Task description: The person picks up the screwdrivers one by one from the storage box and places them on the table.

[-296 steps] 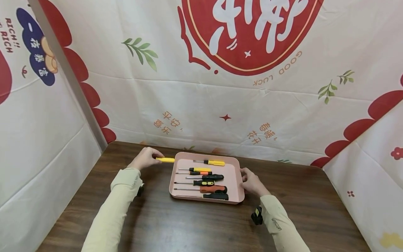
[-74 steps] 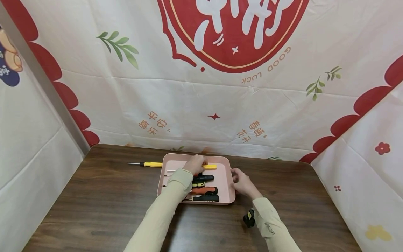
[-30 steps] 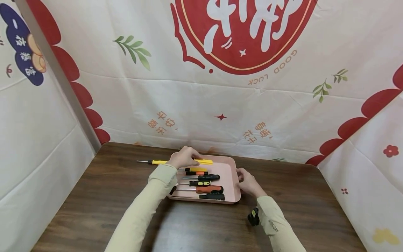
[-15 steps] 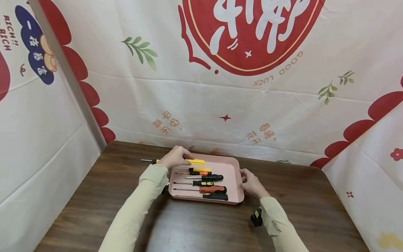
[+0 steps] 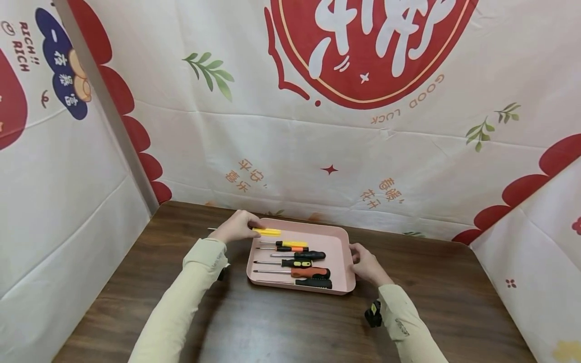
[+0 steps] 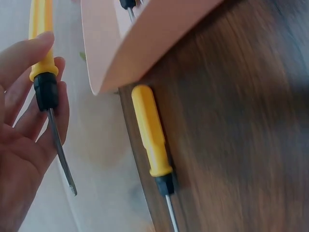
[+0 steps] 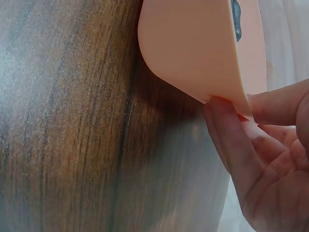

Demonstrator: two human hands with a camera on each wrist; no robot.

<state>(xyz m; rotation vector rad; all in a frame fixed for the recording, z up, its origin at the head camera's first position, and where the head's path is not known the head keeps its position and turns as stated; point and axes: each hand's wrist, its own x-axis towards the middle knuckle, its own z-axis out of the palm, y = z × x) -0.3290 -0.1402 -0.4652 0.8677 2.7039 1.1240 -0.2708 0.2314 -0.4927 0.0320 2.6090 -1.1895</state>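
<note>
My left hand (image 5: 237,227) grips a yellow-handled screwdriver (image 6: 44,63) between thumb and fingers, above the left rim of a pink tray (image 5: 335,252). Its black collar and metal shaft point away from the tray in the left wrist view. A second yellow-handled screwdriver (image 6: 148,128) lies on the table beside the tray's left wall; my left hand mostly hides it in the head view. My right hand (image 5: 366,264) pinches the tray's right wall, thumb inside and fingers outside. In the tray lie several screwdrivers, among them an orange-handled one (image 5: 310,273) and a yellow-and-black one (image 5: 294,244).
The tray stands near the back edge of a dark wooden table (image 5: 272,327). A printed white cloth (image 5: 290,156) hangs behind the table, with more cloth at both sides. Black wrist cameras sit under both sleeves, the right one (image 5: 373,313) plainly visible.
My left hand has lifted the yellow-handled screwdriver from the back of the tray and carried it left to the rim. The other yellow one, held earlier, was laid on the table. My right hand keeps its hold.
</note>
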